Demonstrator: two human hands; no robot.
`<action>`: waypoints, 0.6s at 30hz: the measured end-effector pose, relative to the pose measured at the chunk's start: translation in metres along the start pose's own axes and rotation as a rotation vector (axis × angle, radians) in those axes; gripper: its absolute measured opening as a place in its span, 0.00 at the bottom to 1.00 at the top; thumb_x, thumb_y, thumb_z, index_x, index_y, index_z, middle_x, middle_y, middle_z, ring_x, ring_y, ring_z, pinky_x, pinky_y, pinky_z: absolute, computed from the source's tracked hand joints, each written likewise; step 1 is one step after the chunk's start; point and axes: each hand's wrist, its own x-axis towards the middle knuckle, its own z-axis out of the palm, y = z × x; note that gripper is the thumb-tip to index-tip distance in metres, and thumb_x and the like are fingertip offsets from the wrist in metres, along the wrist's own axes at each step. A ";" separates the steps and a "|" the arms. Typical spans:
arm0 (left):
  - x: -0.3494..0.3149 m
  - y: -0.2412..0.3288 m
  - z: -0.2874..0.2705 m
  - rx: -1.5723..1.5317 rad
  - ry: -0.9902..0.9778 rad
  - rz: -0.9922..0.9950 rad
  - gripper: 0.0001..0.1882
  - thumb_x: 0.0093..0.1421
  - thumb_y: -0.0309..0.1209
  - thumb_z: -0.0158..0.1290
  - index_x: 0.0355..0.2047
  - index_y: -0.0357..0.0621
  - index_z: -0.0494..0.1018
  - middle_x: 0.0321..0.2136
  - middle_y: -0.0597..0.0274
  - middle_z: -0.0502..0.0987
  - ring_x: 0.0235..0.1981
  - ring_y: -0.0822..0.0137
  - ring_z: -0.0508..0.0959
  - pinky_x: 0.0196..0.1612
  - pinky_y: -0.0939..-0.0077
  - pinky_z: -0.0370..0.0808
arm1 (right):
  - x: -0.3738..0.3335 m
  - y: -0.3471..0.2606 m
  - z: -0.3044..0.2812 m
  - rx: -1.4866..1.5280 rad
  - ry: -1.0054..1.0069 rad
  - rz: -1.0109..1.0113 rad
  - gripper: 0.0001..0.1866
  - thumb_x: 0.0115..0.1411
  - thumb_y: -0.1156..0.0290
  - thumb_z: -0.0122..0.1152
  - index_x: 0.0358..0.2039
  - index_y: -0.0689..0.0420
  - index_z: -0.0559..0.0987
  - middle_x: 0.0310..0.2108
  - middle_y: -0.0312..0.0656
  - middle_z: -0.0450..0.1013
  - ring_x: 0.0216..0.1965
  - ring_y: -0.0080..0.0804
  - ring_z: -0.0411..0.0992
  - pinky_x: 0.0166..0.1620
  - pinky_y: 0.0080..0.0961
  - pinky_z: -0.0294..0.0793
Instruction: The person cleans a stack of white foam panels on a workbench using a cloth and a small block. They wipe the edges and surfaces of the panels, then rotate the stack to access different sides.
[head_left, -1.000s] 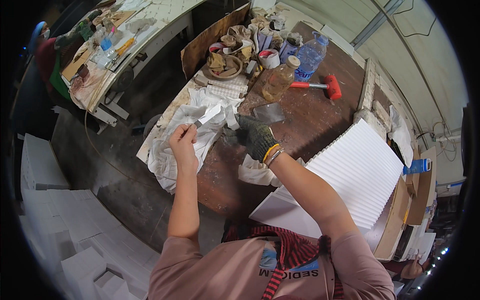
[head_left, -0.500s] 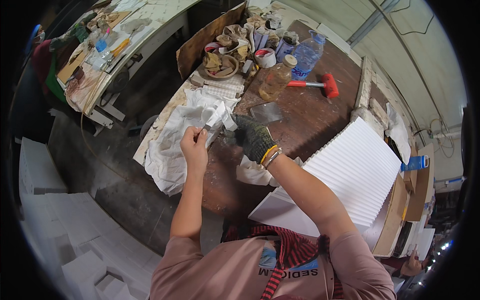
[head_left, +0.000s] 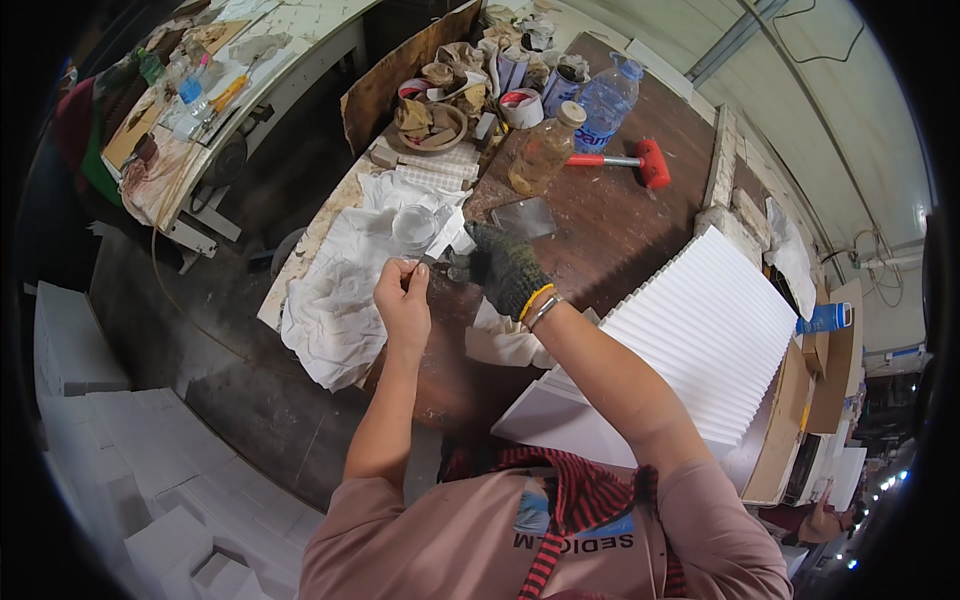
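Note:
My left hand [head_left: 404,300], bare, is closed in a pinch on the dark end of a thin flat blade-like tool [head_left: 447,236]. Its pale, shiny part slants up toward the gloved fingers of my right hand [head_left: 508,270]. That hand wears a dark knit glove, its fingers curled against the tool's side; what they grip is hidden. Just beyond the tool, a small clear round container [head_left: 413,228] rests on a crumpled white cloth [head_left: 335,290]. A flat grey plate [head_left: 524,218] lies on the brown table past my right hand.
Beyond my hands stand a jar [head_left: 546,150], a large water bottle [head_left: 606,105] and a bowl of scraps [head_left: 434,138]. A red mallet [head_left: 650,164] lies farther right. Ridged white panels [head_left: 710,340] lean beside my right forearm. White boxes [head_left: 150,440] fill the lower left.
My left hand has moved slightly right, bringing the flat tool closer to my gloved hand. The round container behind it shows more fully now. The whole view has shifted a little.

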 end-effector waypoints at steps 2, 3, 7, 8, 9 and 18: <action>0.005 -0.002 0.000 0.041 0.020 -0.059 0.07 0.64 0.21 0.56 0.29 0.37 0.69 0.23 0.71 0.69 0.25 0.79 0.64 0.29 0.80 0.64 | -0.001 0.001 0.000 -0.002 -0.018 0.052 0.13 0.67 0.63 0.61 0.45 0.60 0.79 0.37 0.45 0.80 0.34 0.39 0.79 0.38 0.39 0.81; 0.008 -0.002 0.000 0.030 0.046 0.021 0.07 0.64 0.21 0.56 0.29 0.37 0.69 0.23 0.71 0.69 0.25 0.79 0.64 0.29 0.79 0.64 | -0.002 0.001 0.000 -0.004 -0.027 0.077 0.14 0.67 0.63 0.61 0.45 0.60 0.79 0.36 0.45 0.80 0.33 0.38 0.79 0.38 0.38 0.82; 0.018 -0.002 -0.004 0.043 0.079 0.046 0.07 0.64 0.20 0.55 0.29 0.38 0.69 0.23 0.72 0.68 0.25 0.79 0.63 0.29 0.80 0.63 | -0.008 0.003 0.003 0.011 -0.063 0.031 0.12 0.67 0.64 0.60 0.44 0.59 0.79 0.35 0.43 0.80 0.32 0.36 0.78 0.36 0.34 0.80; 0.014 -0.001 -0.004 0.032 0.063 0.066 0.07 0.64 0.20 0.55 0.29 0.38 0.69 0.23 0.73 0.68 0.25 0.79 0.63 0.29 0.80 0.63 | -0.010 0.001 0.004 0.044 -0.058 0.021 0.11 0.67 0.64 0.61 0.43 0.59 0.80 0.34 0.42 0.79 0.31 0.34 0.78 0.35 0.32 0.80; 0.011 -0.001 -0.004 0.028 0.077 0.068 0.07 0.64 0.20 0.55 0.29 0.38 0.69 0.23 0.73 0.67 0.25 0.79 0.63 0.29 0.80 0.63 | -0.011 0.000 0.004 0.078 -0.052 0.013 0.10 0.67 0.65 0.61 0.41 0.58 0.81 0.33 0.40 0.79 0.29 0.32 0.77 0.34 0.30 0.79; 0.014 -0.018 -0.003 0.022 0.060 0.025 0.07 0.64 0.21 0.56 0.29 0.36 0.71 0.23 0.73 0.68 0.25 0.79 0.63 0.29 0.80 0.62 | -0.018 0.000 0.006 -0.049 -0.024 0.012 0.11 0.68 0.65 0.60 0.43 0.59 0.81 0.34 0.39 0.79 0.32 0.31 0.77 0.36 0.28 0.77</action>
